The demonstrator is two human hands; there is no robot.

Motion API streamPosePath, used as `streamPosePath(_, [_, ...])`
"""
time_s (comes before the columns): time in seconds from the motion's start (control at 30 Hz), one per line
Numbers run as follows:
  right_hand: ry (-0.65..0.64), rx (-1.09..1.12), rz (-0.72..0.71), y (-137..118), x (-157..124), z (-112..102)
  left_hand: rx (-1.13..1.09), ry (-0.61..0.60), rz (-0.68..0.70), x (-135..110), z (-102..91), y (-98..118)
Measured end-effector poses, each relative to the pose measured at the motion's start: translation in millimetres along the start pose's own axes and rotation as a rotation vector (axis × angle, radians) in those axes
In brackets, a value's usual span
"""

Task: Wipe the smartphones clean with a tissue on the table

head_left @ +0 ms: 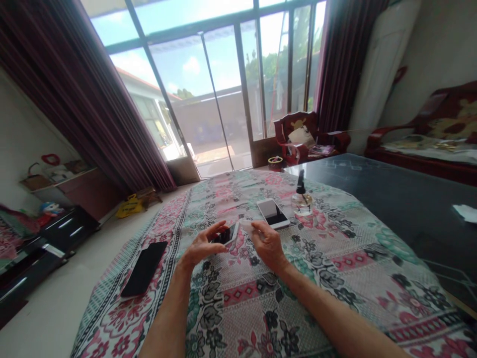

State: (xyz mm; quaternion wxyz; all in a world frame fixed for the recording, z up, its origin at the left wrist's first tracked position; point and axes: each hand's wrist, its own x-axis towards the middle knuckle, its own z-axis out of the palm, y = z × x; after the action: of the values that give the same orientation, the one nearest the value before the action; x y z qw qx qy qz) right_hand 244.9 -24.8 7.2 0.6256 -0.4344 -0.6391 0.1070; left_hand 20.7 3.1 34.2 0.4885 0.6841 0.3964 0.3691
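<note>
My left hand (204,244) grips a smartphone (231,235) by its edges, thumb and fingers on opposite sides, with the phone tilted above the tablecloth. Close on its right, my right hand (267,243) is closed in a pinch on a small whitish piece (246,226), perhaps a wipe or tissue; its kind is unclear. Just beyond the right hand lies a white phone or small tablet (283,224). A clear bottle with a black top (301,201) stands to the right of that. Over on the left, a dark flat tablet-like device (144,268) rests on the cloth.
A flowered tablecloth (257,313) covers the table under my arms. To the right is a dark glossy tabletop (376,194) with a white paper (465,213) on it. Beyond stand a red wooden chair (294,124) and glass doors (223,109). A yellow bag (129,206) sits on the floor.
</note>
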Motion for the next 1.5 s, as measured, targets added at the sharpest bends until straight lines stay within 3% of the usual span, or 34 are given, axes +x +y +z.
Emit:
streamPosePath(0.2, [-0.077,0.115,-0.064,-23,-1,0,-0.074,0.01,0.021,0,0.8,-1])
streamPosePath(0.6, [-0.188,0.102,-0.12,-33,-3,0,-0.142,-0.001,0.005,-1,0.3,-2])
streamPosePath(1.5, [-0.191,0.082,-0.126,-25,-7,2,0.009,0.09,0.007,1,0.9,-11])
